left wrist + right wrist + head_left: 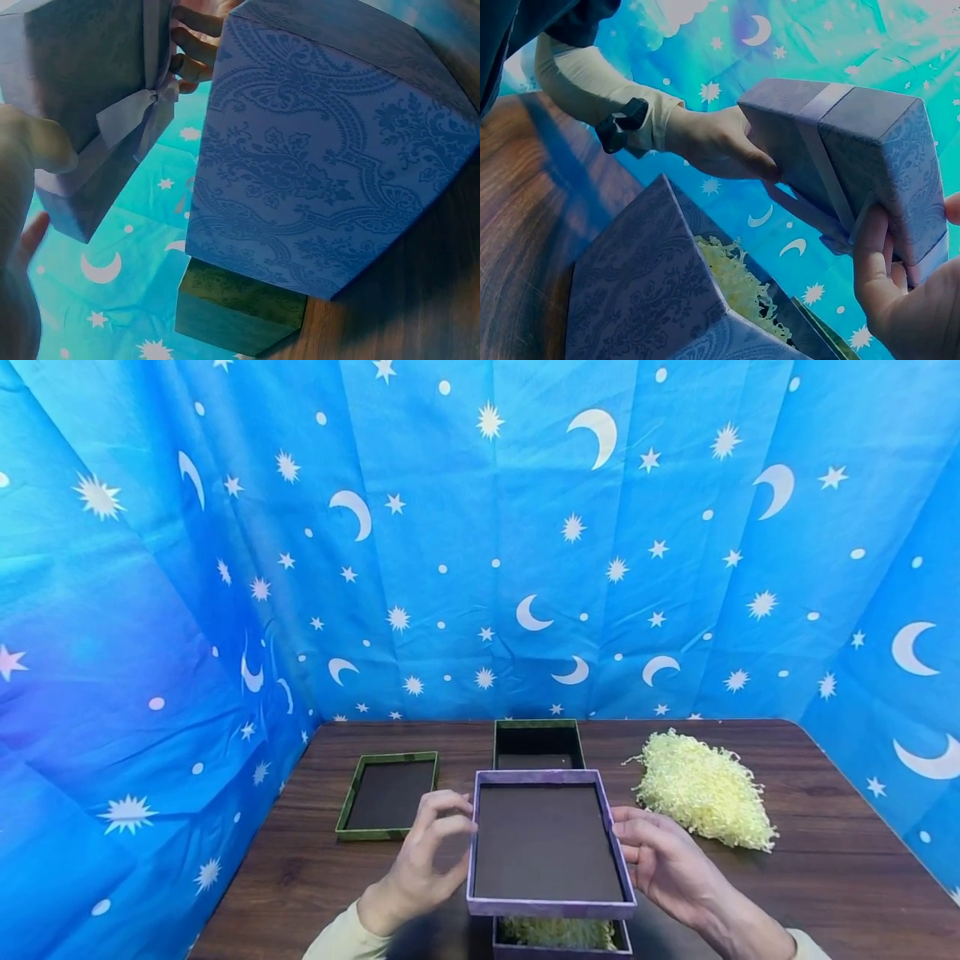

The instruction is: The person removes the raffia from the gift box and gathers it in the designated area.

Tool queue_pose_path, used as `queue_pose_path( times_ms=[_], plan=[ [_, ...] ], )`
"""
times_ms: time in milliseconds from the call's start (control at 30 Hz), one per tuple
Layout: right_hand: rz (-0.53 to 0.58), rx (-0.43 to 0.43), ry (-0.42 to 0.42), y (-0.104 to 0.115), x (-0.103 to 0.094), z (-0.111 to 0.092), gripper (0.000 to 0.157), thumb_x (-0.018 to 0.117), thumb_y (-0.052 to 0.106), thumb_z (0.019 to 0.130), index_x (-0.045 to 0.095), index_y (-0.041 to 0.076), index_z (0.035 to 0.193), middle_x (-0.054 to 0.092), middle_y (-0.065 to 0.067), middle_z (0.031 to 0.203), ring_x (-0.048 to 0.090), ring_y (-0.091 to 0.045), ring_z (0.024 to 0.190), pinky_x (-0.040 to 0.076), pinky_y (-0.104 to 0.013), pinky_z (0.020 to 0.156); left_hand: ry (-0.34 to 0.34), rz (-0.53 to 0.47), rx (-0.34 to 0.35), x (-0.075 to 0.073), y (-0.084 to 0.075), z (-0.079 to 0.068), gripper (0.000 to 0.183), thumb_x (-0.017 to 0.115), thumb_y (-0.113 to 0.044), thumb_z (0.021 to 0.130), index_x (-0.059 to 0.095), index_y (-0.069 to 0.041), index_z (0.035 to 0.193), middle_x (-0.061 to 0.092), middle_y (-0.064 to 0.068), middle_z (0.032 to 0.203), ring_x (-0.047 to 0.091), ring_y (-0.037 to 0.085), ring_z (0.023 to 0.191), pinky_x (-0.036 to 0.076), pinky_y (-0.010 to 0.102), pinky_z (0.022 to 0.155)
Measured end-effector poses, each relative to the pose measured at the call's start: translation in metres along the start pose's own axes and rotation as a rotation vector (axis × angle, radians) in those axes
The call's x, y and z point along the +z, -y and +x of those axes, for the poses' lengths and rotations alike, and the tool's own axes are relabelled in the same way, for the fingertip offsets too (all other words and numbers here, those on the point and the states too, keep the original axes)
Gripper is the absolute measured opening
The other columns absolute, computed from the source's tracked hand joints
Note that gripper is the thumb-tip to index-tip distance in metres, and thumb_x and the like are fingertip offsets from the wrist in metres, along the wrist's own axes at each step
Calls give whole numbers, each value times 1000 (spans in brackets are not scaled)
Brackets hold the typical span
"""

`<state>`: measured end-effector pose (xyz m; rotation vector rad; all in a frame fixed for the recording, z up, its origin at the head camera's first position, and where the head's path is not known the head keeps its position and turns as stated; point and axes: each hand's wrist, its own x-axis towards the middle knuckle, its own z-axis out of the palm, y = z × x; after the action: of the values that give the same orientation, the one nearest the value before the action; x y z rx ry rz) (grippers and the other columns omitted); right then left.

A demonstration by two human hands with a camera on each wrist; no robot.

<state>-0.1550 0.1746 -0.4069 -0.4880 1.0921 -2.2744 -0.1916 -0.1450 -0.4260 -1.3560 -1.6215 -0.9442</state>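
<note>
The purple lid (551, 843) is in the air, apart from the near purple box (637, 277), its left wall in the left hand's (423, 852) grip, its right in the right's (667, 868). It looks light and stiff, probably card, best held by those walls (the ribbon bow (124, 118) might slip). Pale shreds (557, 932) lie inside the purple box; the far green box (536, 738) shows a dark, partly hidden interior.
</note>
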Motion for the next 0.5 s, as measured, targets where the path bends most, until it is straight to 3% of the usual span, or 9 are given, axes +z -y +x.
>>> queue_pose_path(
  times_ms=[67,167,300,400,500],
  plan=[
    [-10,-4,-11,0,0,0,31,29,1,101,55,4,119,71,-7,109,69,-16,97,57,-30,84,15,-94,-153,0,-1,-5,51,64,19,64,52,11,113,49,28,110,52,30,109,51,35,99],
    [-22,-10,-17,0,0,0,31,30,1,100,54,4,118,71,-6,108,69,-16,96,58,-31,84,28,-332,-503,-4,-6,-10,59,60,24,75,43,11,130,46,28,119,54,22,110,57,32,89],
    [-33,-11,-23,0,-1,1,30,30,1,100,55,5,118,71,-6,107,69,-16,95,58,-31,83,33,-605,-987,-9,-17,-8,47,53,3,96,36,3,140,46,23,123,57,14,104,60,32,75],
    [-38,-3,-26,-1,-1,2,30,30,1,100,54,4,118,71,-6,106,69,-15,95,58,-31,83,50,-750,-1209,-12,-24,-3,48,53,-12,100,34,0,143,43,19,124,54,15,103,58,29,72],
    [-48,0,-26,-1,-1,3,28,31,1,100,52,4,118,71,-5,105,69,-14,93,58,-30,81,52,-834,-1309,-14,-28,2,54,56,-15,97,33,-2,144,40,14,125,50,16,100,55,26,72]
  ],
)
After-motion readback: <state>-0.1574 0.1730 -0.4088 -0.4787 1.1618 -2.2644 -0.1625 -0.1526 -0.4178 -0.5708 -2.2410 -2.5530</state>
